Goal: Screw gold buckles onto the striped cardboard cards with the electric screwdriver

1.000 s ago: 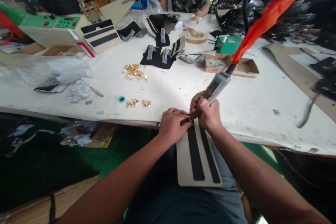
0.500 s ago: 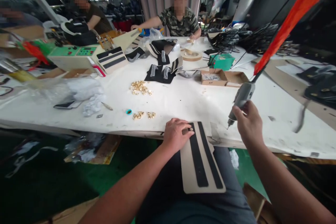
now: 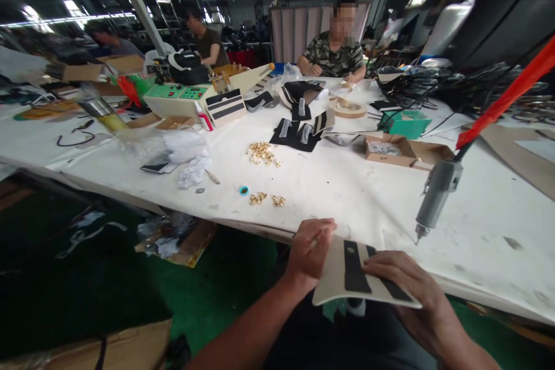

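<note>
Head view | left hand [image 3: 310, 251] and right hand [image 3: 405, 277] holding striped panel [image 3: 356, 272] | screwdriver [image 3: 437, 193] hanging, two o'clock from panel | gold pieces [image 3: 258, 199], ten o'clock

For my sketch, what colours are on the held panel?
The panel is beige with dark stripes; head view.

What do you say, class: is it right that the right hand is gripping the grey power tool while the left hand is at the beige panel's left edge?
Not quite: the head view shows the right hand on the beige panel, while the grey power tool hangs untouched. The left hand is indeed at the panel's left edge.
</note>
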{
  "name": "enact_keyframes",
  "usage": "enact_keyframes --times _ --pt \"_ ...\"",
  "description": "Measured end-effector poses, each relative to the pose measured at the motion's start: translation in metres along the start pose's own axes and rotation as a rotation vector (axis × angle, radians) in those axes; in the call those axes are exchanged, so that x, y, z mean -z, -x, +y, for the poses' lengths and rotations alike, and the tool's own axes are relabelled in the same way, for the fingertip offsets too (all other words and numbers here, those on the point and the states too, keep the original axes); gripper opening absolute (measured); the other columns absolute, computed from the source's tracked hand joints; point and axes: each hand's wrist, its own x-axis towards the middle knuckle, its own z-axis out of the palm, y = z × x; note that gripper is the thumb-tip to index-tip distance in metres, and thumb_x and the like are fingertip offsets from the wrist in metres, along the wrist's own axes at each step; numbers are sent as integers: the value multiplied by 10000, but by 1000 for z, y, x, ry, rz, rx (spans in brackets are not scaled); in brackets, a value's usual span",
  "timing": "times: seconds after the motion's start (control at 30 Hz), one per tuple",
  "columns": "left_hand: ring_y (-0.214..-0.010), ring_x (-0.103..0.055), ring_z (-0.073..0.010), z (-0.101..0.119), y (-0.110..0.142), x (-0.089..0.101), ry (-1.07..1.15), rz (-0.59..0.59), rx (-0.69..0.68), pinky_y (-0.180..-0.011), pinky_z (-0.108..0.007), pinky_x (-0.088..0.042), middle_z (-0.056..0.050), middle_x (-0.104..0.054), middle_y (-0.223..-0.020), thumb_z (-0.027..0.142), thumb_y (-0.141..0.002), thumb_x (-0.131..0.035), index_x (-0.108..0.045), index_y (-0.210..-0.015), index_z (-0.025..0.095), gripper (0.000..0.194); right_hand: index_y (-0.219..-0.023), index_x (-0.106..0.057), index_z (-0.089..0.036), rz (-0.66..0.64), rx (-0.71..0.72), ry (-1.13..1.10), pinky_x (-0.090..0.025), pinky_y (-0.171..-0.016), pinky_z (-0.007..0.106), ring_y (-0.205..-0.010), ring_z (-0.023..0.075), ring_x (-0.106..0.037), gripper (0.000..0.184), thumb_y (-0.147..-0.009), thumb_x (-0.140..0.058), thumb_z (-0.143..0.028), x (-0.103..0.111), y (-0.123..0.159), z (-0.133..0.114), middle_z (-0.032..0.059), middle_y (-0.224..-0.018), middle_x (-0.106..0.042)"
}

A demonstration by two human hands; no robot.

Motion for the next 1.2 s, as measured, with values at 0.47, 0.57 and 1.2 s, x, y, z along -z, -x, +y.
enact_keyframes --times 0.47,0.57,1.2 --pt "-992 -792 -331 7 76 47 535 408 691 -947 -426 -607 -126 -840 -1062 587 -876 -811 -807 -1183 149 534 -1128 -776 -208 -239 -382 -320 -547 -696 304 -738 191 -687 328 -990 -680 -490 -90 -162 9 34 -861 -755" --pt "-918 -801 -320 -1 81 52 542 423 735 -893 -414 -621 -127 -843 -1024 589 -863 -825 -810 -1168 146 538 -1287 -766 -234 -355 -243 -51 -556 -794 306 -822 182 -716 322 -991 -644 -269 -129 -191 33 62 -1081 -789" --pt "-874 -736 -261 2 64 59 252 401 625 -805 -309 -565 -57 -814 -878 558 -901 -763 -836 -1030 142 442 -967 -784 -202 -44 -422 -358 -549 -622 300 -681 190 -701 225 -950 -736 -421 -96 -141 -3 37 -804 -773"
